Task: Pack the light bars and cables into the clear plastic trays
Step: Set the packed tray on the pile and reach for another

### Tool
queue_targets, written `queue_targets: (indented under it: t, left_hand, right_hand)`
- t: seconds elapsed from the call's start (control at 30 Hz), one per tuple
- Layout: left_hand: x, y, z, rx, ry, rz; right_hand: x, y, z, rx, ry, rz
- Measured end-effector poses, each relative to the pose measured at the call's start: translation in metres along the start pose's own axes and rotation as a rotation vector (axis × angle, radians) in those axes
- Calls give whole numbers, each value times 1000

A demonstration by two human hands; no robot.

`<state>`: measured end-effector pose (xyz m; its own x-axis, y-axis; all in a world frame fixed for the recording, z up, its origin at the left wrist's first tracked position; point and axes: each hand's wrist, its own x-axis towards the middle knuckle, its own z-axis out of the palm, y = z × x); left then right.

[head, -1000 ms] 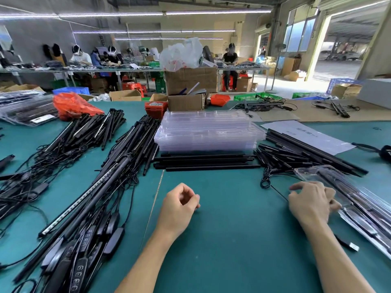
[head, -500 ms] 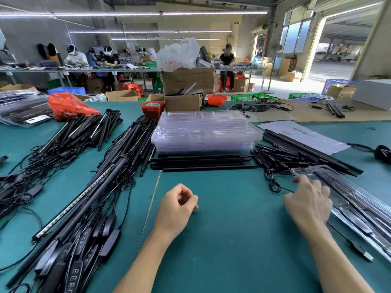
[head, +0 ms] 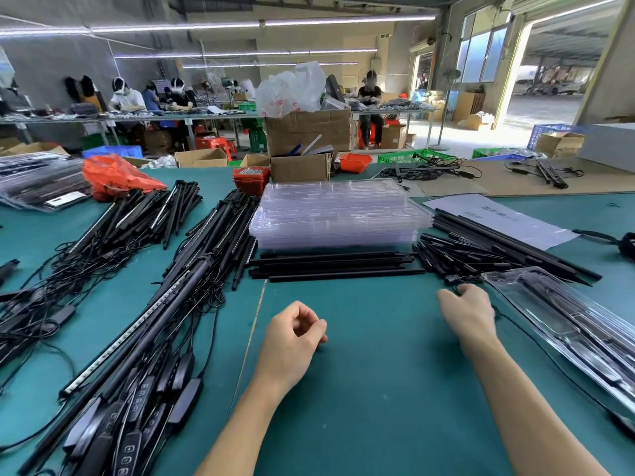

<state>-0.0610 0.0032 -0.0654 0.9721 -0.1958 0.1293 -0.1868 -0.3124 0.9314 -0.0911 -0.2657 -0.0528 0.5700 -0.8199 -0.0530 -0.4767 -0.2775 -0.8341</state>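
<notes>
The left hand (head: pixel 292 341) is held loosely curled and empty over the green table (head: pixel 378 389); the right hand (head: pixel 469 314) is curled at a thin cable (head: pixel 549 367), though a firm grip cannot be told. A filled tray (head: pixel 563 324) lies just right of it. Light bars (head: pixel 336 266) lie before the stacked trays (head: pixel 338 214), and more bars with cables (head: pixel 144 304) are piled at left.
</notes>
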Motion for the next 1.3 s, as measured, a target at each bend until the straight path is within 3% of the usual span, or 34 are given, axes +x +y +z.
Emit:
queue_targets:
  t: [0.1,0.2,0.27,0.37,0.47,0.57,0.73,0.87,0.97,1.07,1.3]
  left_hand:
    - [5,4,-2,-42,-52,-100]
    - [20,18,-8,-82,-184,-277]
    - [32,30,-9,41,-223,-290]
    - [53,44,-10,456,-106,-71]
    - [76,58,-17,699,91,197]
    - [100,67,-28,840,141,338]
    - [138,62,-59,1047,-47,218]
    - [151,47,-70,974,-81,111]
    - [155,44,-73,967,22,185]
    - [162,46,-74,817,88,201]
    - [192,59,-87,672,28,165]
  right_hand:
    - [-15,5,-1,-32,128,5]
    - [-34,12,10,-64,210,-327]
    - [-40,15,16,-109,159,-583]
    - [-42,17,19,-243,-63,-760]
    - [-41,19,23,-458,-152,-768]
    - [-43,17,22,-481,-132,-766]
    - [-45,17,24,-530,-107,-794]
    - [-47,17,23,-517,-121,-786]
    - [-48,16,23,-530,-128,-787]
    - [-46,18,23,-512,-148,-775]
    - [-42,19,23,-436,-193,-771]
